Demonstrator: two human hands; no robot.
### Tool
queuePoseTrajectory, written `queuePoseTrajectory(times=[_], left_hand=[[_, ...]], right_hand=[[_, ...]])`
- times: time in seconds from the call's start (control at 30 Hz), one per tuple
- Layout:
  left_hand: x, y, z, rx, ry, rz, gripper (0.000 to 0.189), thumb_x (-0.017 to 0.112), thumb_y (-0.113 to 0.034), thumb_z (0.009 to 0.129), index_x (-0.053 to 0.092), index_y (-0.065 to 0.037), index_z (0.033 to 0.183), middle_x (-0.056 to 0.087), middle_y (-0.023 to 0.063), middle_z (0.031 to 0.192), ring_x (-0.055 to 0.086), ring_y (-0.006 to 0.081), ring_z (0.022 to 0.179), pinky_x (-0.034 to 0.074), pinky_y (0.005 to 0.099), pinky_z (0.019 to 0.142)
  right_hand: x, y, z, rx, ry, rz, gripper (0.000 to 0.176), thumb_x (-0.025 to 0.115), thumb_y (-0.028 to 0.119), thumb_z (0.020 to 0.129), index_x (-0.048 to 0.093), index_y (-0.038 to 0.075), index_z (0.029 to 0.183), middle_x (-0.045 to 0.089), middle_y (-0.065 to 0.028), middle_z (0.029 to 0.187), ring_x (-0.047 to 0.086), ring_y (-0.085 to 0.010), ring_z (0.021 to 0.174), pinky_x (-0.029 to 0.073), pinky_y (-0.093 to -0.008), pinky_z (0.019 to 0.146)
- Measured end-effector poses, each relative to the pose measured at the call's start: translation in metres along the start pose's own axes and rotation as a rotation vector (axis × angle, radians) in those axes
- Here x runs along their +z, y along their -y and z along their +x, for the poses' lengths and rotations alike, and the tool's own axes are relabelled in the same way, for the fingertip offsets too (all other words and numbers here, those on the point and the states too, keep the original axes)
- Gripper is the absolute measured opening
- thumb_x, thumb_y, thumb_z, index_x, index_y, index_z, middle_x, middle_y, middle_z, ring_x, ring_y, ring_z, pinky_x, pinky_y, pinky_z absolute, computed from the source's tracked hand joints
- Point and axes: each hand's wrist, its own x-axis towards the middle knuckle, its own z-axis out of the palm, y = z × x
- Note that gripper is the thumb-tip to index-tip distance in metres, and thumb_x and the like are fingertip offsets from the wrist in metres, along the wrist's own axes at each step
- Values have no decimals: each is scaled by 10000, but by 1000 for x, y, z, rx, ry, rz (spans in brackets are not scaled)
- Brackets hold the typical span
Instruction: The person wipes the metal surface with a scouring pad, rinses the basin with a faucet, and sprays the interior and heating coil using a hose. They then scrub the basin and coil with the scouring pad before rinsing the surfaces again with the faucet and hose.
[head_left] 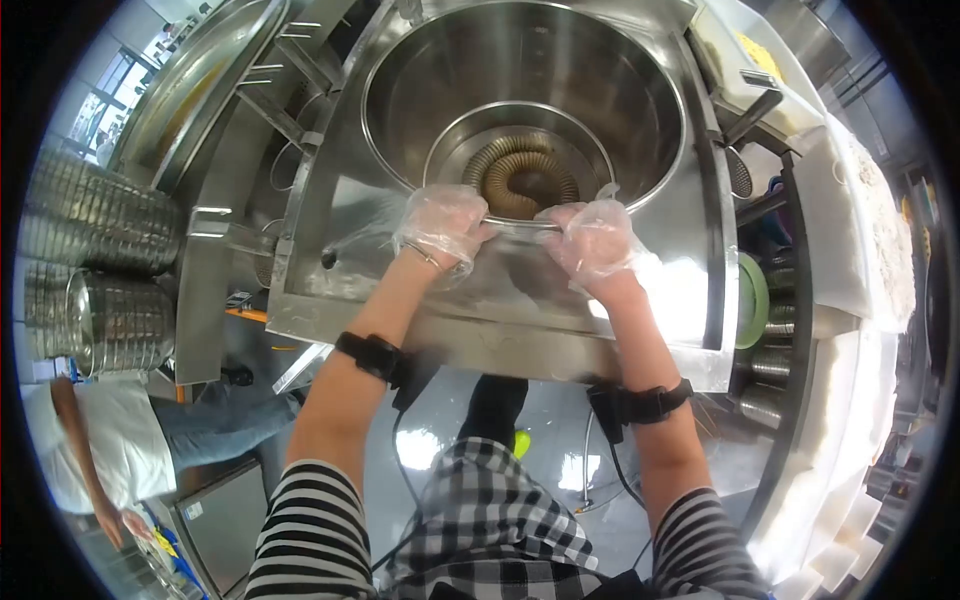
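My left hand (445, 222), in a clear plastic glove, is closed on the near rim of a round metal pan (452, 132). Beside it on the same rim, my right hand (595, 240) is also gloved, its fingers curled over the edge. A brownish ribbed coil, like a corrugated hose (524, 155), lies curved inside the pan. Around and behind the pan is a wide, deep steel vat (530, 55), set into a steel worktop (370, 260). The pan overlaps the vat's near edge in this view.
Stacked round metal trays (120, 320) stand at the left, near a person in a white shirt (110, 430). On the right are a long white surface (860, 350) and a green round lid-like thing (752, 300). A hose (587, 470) rests on the glossy floor.
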Motion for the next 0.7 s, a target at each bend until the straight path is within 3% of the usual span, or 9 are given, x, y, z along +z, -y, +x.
queuePoseTrajectory(times=[0.1, 0.23, 0.3, 0.4, 0.43, 0.5, 0.57, 0.63, 0.7], left_hand=[[-10, -4, 2, -39, 122, 93, 268, 631, -361, 697, 637, -93, 706, 608, 81, 733, 588, 267, 710, 465, 385, 638], [20, 2, 1, -51, -38, 99, 246, 648, -347, 663, 632, -102, 656, 609, 73, 696, 595, 247, 674, 462, 373, 603], [8, -5, -16, -38, -83, 81, 227, 656, -332, 646, 633, -106, 653, 612, 67, 699, 596, 238, 672, 461, 363, 597], [6, -1, -13, 42, -156, 27, 186, 665, -292, 618, 623, -116, 661, 603, 49, 692, 589, 226, 670, 452, 350, 598], [6, -1, -12, 45, -157, 14, 173, 669, -274, 607, 616, -122, 669, 597, 45, 688, 584, 218, 671, 447, 347, 603], [5, -2, -9, 51, -153, -3, 165, 672, -256, 595, 610, -127, 677, 590, 41, 684, 580, 211, 672, 443, 345, 608], [-5, -10, -15, 8, -44, 58, 159, 665, -224, 577, 593, -125, 678, 571, 33, 664, 569, 205, 668, 435, 342, 611], [0, -10, -19, 25, -94, 38, 161, 656, -203, 562, 590, -122, 685, 567, 30, 661, 567, 206, 664, 434, 342, 610], [3, -8, -21, 40, -133, 9, 168, 646, -182, 548, 586, -118, 691, 562, 26, 657, 564, 207, 661, 433, 342, 609]], right_hand=[[-5, 9, 14, 53, 98, 5, 161, 651, 276, 683, 639, 116, 681, 604, -61, 734, 575, -226, 754, 431, -350, 716], [17, 5, 15, 78, 32, -23, 167, 648, 266, 687, 617, 106, 652, 580, -52, 674, 569, -224, 735, 426, -342, 690], [5, 16, 6, 111, 174, -187, 192, 663, 296, 625, 654, 149, 749, 589, -53, 732, 552, -249, 764, 447, -378, 686], [10, 18, 9, 115, 228, -307, 167, 670, 257, 593, 643, 164, 730, 586, -46, 736, 546, -245, 751, 440, -379, 682], [10, 18, 9, 118, 233, -306, 167, 670, 257, 593, 643, 164, 730, 586, -46, 736, 546, -245, 751, 440, -379, 682], [11, 18, 9, 66, 36, -125, 84, 593, 118, 619, 630, 121, 694, 559, -64, 639, 546, -240, 687, 416, -352, 664], [-1, 27, 3, 86, 48, -99, 115, 593, 118, 614, 635, 128, 721, 561, -67, 652, 546, -247, 702, 414, -360, 666], [-6, 29, 2, 102, 62, -69, 147, 593, 118, 610, 641, 134, 748, 564, -70, 665, 547, -253, 717, 412, -368, 668], [-6, 29, 4, 205, 239, -74, 208, 659, 173, 577, 610, 157, 778, 555, -27, 752, 530, -242, 765, 400, -397, 716]])
